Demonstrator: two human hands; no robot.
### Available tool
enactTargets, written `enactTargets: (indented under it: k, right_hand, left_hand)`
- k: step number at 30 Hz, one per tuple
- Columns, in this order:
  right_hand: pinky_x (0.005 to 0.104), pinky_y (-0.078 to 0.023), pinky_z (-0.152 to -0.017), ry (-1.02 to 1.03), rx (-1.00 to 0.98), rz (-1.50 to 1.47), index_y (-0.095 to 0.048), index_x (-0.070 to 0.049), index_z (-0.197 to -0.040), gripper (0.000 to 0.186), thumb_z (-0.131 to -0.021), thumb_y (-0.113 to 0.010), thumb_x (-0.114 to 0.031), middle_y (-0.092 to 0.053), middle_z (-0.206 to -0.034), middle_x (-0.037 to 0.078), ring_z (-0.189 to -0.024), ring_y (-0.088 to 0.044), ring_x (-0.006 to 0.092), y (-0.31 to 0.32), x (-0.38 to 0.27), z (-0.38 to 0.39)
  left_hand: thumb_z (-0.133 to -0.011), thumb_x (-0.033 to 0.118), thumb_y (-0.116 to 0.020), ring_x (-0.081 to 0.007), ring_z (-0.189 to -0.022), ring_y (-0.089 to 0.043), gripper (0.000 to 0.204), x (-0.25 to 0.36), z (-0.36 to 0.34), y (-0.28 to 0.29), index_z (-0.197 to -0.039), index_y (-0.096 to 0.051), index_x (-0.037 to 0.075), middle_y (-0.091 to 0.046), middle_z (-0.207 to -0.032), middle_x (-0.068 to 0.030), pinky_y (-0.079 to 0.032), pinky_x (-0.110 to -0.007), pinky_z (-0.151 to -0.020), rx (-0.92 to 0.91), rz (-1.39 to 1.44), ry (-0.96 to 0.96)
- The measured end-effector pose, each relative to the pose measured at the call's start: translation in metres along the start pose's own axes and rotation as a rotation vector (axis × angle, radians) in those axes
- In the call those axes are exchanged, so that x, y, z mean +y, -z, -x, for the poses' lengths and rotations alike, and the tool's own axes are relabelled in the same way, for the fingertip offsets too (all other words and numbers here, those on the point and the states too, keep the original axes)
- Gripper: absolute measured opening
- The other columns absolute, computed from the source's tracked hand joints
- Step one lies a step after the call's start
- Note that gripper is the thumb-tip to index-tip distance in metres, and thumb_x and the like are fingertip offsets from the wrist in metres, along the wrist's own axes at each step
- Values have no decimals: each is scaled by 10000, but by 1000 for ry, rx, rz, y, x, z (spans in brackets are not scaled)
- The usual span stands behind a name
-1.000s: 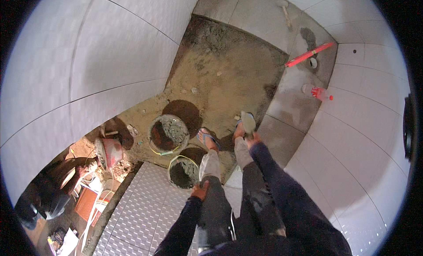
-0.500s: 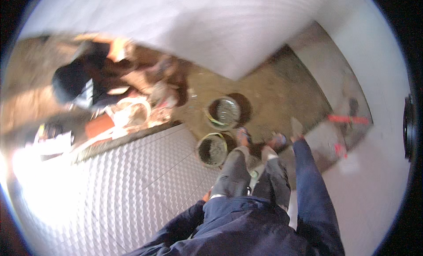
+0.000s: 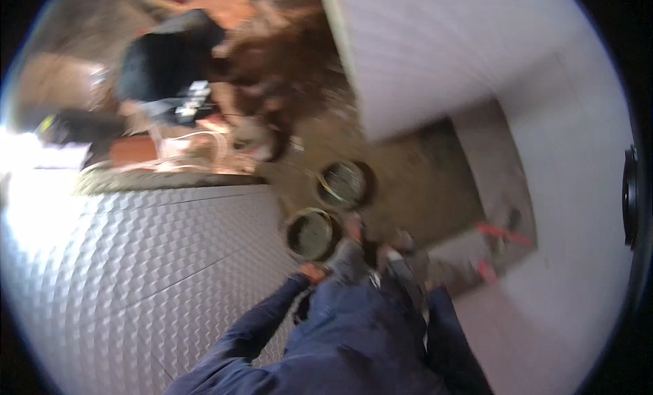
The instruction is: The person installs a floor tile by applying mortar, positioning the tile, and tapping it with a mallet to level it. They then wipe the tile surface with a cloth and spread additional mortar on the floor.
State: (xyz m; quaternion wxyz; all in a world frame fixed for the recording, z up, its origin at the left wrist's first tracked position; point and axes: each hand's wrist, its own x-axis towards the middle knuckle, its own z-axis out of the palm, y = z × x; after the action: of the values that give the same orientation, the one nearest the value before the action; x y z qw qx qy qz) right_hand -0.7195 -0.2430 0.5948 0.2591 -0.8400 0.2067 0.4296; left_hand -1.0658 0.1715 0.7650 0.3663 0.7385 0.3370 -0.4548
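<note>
My left hand [image 3: 313,272] is low beside my left leg, near a bucket of grey mix [image 3: 309,235]; motion blur hides whether its fingers hold anything. A second bucket [image 3: 343,183] stands farther forward on the rough brown floor [image 3: 415,180]. My right sleeve [image 3: 445,320] runs down at my right side, and the hand at its end is smeared and partly hidden, so its grip is unclear. My feet [image 3: 354,228] are just right of the buckets.
A grey ledge [image 3: 479,150] holds a red bar [image 3: 503,233] and a bottle [image 3: 486,271]. White tiled walls [image 3: 558,123] border the right. At upper left lie a dark bundle [image 3: 156,61], an orange slab [image 3: 132,150] and white cables [image 3: 218,146], beyond a rough edge [image 3: 170,183].
The view has swung toward the left, bringing the cluttered area higher and more into view. The trowel earlier in my right hand cannot be made out now; the buckets remain standing.
</note>
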Motion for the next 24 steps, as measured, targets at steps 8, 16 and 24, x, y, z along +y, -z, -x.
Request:
enactTargets:
  k: [8,16,24]
  right_hand:
    - [459,-493,-963,36,-110,500,-345,-75,-1481,744,-866,-629,-384,-562,-1339,225,-1253,-545,325,-13,-109,-42]
    - [432,-398,-1076,264,-15,760,-580,-95,-1310,560,-878,-531,-448,-540,-1362,199,-1269,-508,323,-41,-137,-17]
    - [437,-396,-1085,-101,-99,218,-464,-98,-1418,644,-877,-597,-422,-454,-1453,193,-1335,-451,323,-23,-7,16]
  left_hand:
    - [-957,474,-561,-351,-1409,-335,531,209,167,195,-1269,-632,50,-354,-1514,-249,-311,-430,-1096,-101,823,-605]
    - [-975,503,-473,-401,-1464,-187,617,326,276,235,-1303,-593,-6,-332,-1522,-257,-183,-505,-1160,-627,1353,-1612]
    - [-966,513,-485,-394,-1453,-206,621,321,318,250,-1302,-591,2,-344,-1507,-253,-195,-503,-1154,-680,1411,-1877]
